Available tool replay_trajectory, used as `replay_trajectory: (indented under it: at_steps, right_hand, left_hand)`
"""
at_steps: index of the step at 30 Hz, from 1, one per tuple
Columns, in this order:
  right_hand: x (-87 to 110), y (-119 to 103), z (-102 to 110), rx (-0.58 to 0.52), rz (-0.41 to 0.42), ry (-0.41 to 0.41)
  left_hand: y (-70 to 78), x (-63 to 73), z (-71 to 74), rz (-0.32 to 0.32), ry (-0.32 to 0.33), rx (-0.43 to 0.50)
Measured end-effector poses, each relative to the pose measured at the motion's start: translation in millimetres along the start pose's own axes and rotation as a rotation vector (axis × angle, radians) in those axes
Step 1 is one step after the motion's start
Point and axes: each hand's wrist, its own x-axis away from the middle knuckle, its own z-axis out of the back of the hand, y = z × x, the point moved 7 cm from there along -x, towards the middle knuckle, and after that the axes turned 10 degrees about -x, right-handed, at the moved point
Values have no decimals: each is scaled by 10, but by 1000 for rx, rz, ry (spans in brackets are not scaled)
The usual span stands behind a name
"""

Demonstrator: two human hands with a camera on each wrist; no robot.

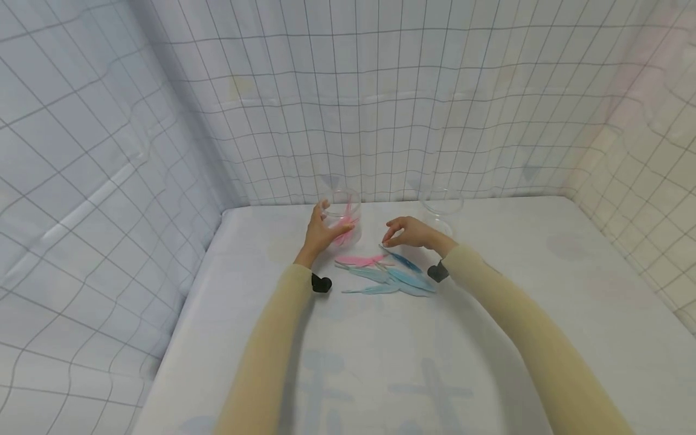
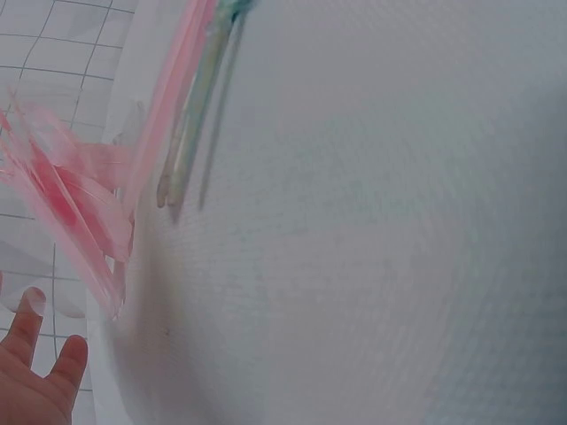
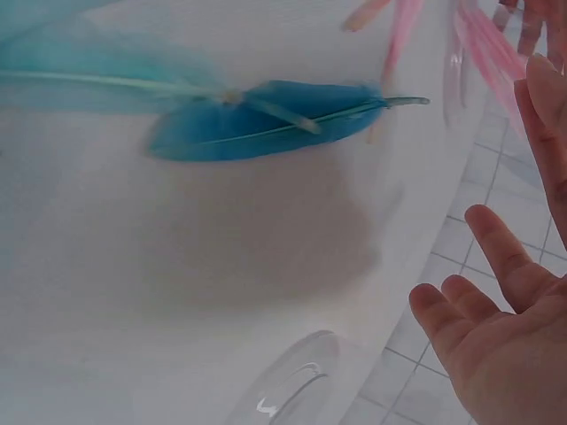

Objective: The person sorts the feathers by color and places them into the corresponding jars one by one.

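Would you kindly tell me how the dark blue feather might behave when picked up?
The dark blue feather looks thin, so it is probably very light. Its slender shaft may flex, and its soft-looking vane would likely bend easily.

Feathers point(image 1: 411, 279) in 3 views: 1 downward head, 2 close wrist

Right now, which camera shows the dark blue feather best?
The right wrist view: there the dark blue feather appears large and nearly whole. The head view shows it small; left wrist doesn't clearly show it.
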Motion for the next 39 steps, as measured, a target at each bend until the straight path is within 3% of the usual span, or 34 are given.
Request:
replay_trajectory:
  at_steps: [10, 21, 30, 39]
  right_hand:
    - [-6, 184, -136, 140, 71, -14]
    - [-91, 274, -163, 177, 102, 34]
    - [-106, 279, -177, 245, 50, -7]
    - [-60, 172, -262, 420, 230, -43]
  left_hand:
    - [8, 5, -7, 7, -10, -4]
    - [-20, -9, -26, 12, -10, -16]
    - [20, -16, -4, 6, -9, -16]
    - [-3, -18, -1, 2, -10, -1]
